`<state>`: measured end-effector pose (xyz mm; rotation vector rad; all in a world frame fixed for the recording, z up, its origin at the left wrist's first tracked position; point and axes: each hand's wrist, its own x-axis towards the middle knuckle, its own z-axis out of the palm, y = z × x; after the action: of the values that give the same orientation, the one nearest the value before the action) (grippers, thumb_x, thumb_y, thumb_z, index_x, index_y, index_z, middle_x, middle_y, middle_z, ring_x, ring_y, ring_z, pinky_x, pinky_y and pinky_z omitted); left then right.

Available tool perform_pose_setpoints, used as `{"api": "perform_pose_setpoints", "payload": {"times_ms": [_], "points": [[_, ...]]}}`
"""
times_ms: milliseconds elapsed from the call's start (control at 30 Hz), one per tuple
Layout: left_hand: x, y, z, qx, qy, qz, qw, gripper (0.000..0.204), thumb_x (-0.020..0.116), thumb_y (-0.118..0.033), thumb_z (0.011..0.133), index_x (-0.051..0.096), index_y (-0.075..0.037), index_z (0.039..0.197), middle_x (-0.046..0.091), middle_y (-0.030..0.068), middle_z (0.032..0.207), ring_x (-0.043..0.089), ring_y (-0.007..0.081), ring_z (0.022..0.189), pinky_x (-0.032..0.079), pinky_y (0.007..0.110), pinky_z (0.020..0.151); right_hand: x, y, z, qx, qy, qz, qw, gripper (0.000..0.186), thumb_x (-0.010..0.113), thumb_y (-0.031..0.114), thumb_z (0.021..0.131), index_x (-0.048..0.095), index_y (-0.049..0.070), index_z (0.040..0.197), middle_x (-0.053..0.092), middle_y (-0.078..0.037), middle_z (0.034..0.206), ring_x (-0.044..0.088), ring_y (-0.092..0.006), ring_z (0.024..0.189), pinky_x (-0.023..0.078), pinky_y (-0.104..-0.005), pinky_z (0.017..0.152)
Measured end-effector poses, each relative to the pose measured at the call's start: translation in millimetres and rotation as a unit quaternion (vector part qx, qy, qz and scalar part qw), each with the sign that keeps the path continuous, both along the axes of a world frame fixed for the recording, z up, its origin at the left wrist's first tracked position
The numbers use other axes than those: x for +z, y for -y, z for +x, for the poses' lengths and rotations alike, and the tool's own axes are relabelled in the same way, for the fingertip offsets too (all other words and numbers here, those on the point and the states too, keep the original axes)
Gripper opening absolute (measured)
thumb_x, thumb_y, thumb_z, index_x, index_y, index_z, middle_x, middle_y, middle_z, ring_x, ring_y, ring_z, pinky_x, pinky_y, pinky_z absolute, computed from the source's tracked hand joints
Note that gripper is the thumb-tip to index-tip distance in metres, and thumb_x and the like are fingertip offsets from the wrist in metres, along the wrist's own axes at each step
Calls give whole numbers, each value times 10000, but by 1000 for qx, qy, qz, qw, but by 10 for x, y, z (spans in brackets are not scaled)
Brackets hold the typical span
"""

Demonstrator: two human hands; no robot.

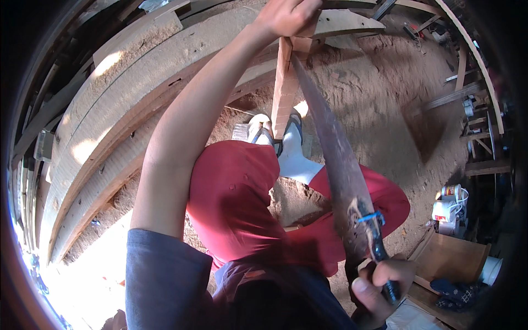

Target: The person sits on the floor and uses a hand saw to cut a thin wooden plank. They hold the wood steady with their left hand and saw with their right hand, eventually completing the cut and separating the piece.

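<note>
Head view: the right hand (382, 283), at the near right, is closed around the handle of a hand saw (330, 146), with blue cord tied where handle meets blade. The blade slants away to the far side, its narrow end at the right side of a wooden board (283, 91). That board lies at the far centre, pointing back between the feet. The left hand (287, 19) is at the board's far end, fingers curled and partly cut off by the picture's edge; I cannot tell whether they grip it. Large curved timbers (99, 107) fill the left.
</note>
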<state>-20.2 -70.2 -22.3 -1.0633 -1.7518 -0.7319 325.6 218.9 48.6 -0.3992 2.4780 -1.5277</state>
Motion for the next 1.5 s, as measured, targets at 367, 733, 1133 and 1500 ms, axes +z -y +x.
{"api": "perform_pose_setpoints", "payload": {"times_ms": [367,733,1133,1500], "points": [[-200,187,-247,31,-89,-80,992,172,586,-97,803,454,-56,700,528,160,670,521,393,588,403,495,567,-6,-220,137,-85,219,-387,892,274,482,-200,820,403,28,951,371,-27,608,263,-49,361,195,-237,324],[-350,-11,-259,82,-141,-17,986,156,607,-154,837,634,-13,897,651,193,917,597,401,817,482,485,753,-198,-358,24,-42,209,-265,940,246,703,-3,770,478,98,779,515,-32,630,472,-92,506,390,-263,498],[-196,-225,-84,27,79,24,996,322,475,-269,898,695,-37,858,684,236,886,647,431,851,508,522,797,-26,-587,-246,100,381,-235,889,168,672,54,903,510,58,858,510,-39,698,566,-147,713,479,-386,685],[-129,-273,96,-15,143,-1,990,314,498,-252,836,651,4,741,628,251,742,612,453,766,464,532,697,-244,-226,-366,134,134,-242,952,140,446,-20,971,355,83,948,352,-22,510,329,-96,335,260,-261,279]]}}
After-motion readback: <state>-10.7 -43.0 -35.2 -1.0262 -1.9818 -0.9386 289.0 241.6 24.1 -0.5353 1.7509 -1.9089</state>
